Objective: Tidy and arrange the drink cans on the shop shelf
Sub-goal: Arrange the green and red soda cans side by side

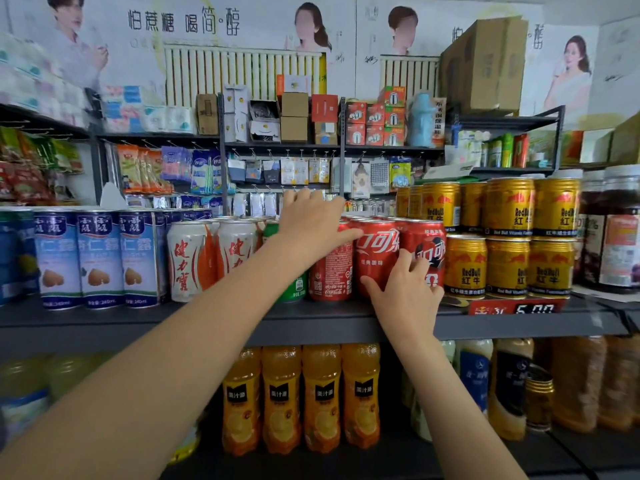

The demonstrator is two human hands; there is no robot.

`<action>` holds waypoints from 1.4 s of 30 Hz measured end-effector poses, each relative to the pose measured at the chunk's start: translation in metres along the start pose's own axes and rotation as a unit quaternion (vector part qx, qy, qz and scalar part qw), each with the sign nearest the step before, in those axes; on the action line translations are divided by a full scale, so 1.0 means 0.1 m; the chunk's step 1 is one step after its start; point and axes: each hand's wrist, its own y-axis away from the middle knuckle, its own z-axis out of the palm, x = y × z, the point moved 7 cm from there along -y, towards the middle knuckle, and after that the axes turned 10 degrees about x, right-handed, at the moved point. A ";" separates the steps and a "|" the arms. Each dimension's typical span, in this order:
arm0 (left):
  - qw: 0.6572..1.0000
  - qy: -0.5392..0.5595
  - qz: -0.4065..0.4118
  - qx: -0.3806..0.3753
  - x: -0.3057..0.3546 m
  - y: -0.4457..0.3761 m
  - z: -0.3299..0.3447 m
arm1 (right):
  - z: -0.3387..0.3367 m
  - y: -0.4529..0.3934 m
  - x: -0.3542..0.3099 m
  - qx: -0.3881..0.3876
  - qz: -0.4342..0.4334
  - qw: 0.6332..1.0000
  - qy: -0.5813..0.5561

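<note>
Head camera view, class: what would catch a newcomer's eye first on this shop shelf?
The two bare arms reaching in: the left hand lies over the tops of the red cola cans at mid-shelf, while the right hand holds the front of one. To their right, gold Red Bull cans are stacked two high; orange juice bottles line the shelf below.

Red cola cans (375, 258), gold Red Bull cans (507, 266), orange bottles (320, 396)
</note>
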 end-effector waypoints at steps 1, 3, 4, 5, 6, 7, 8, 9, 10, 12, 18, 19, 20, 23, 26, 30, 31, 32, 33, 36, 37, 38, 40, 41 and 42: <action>1.000 0.017 -0.013 -0.011 -0.01 -0.02 -0.01 | 0.00 0.00 0.00 -0.002 0.001 1.000 -0.001; 0.992 0.099 -0.040 -0.067 -0.09 -0.06 0.00 | 0.00 0.00 0.00 0.000 0.000 1.000 0.000; 0.988 0.117 -0.043 -0.091 -0.13 -0.07 -0.01 | 0.00 0.00 0.01 0.002 0.000 1.000 0.001; 0.987 0.119 -0.041 -0.100 -0.16 -0.07 -0.01 | 0.00 0.00 0.01 0.003 0.001 1.000 0.001; 0.989 0.113 -0.038 -0.092 -0.19 -0.07 -0.01 | 0.01 0.00 0.01 0.003 0.002 1.000 0.000; 0.991 0.103 -0.035 -0.076 -0.19 -0.06 -0.01 | 0.01 0.00 0.01 0.004 0.003 1.000 -0.002; 0.993 0.094 -0.034 -0.059 -0.17 -0.05 -0.01 | 0.01 0.01 0.01 0.004 0.004 1.000 -0.004; 0.994 0.090 -0.035 -0.046 -0.14 -0.04 0.01 | 0.01 0.01 0.01 0.005 0.004 1.000 -0.005; 0.995 0.087 -0.036 -0.035 -0.12 -0.03 0.03 | 0.02 0.01 0.01 0.006 0.005 1.000 -0.005; 0.995 0.086 -0.037 -0.019 -0.10 -0.02 0.05 | 0.02 0.00 0.02 0.005 0.007 1.000 -0.008; 0.968 0.209 0.010 -0.140 -0.17 -0.04 0.07 | 0.00 0.01 0.03 0.030 0.002 0.999 -0.025; 0.960 0.227 0.016 -0.161 -0.21 -0.02 0.05 | -0.02 0.02 0.03 0.043 0.000 0.998 -0.045; 0.958 0.229 0.023 -0.169 -0.26 -0.01 0.04 | -0.04 0.03 0.01 0.054 -0.004 0.996 -0.075; 0.964 0.238 0.013 -0.119 -0.35 -0.03 -0.07 | -0.08 0.04 -0.09 0.073 -0.031 0.985 -0.155; 0.971 0.223 -0.009 -0.082 -0.24 -0.06 -0.10 | -0.10 0.02 -0.21 0.082 -0.058 0.982 -0.161; 0.997 0.077 0.001 -0.020 -0.02 0.00 0.04 | -0.02 0.01 -0.26 0.051 -0.068 0.986 -0.143; 0.999 0.042 0.011 0.009 0.03 0.01 0.04 | 0.00 0.02 -0.25 0.043 -0.070 0.988 -0.133; 0.999 0.029 0.016 0.023 0.03 0.01 0.05 | 0.01 0.02 -0.25 0.039 -0.073 0.989 -0.122; 0.998 0.045 0.020 0.024 0.01 0.01 0.05 | 0.02 0.01 -0.24 0.036 -0.075 0.990 -0.114; 0.973 0.215 -0.001 -0.079 -0.19 0.03 0.10 | 0.01 -0.02 -0.22 0.021 -0.073 0.990 -0.116; 0.958 0.263 -0.003 -0.114 -0.26 0.04 0.10 | 0.01 -0.03 -0.22 0.017 -0.073 0.990 -0.116; 0.945 0.298 0.001 -0.137 -0.31 0.05 0.09 | 0.00 -0.03 -0.22 0.015 -0.074 0.991 -0.114; 0.937 0.317 0.018 -0.144 -0.36 0.07 0.07 | 0.00 -0.02 -0.22 0.012 -0.078 0.991 -0.106; 0.940 0.312 0.021 -0.135 -0.37 0.07 0.07 | 0.00 -0.01 -0.23 0.009 -0.079 0.992 -0.099; 0.943 0.308 0.018 -0.127 -0.38 0.07 0.08 | 0.02 0.00 -0.24 0.004 -0.079 0.993 -0.092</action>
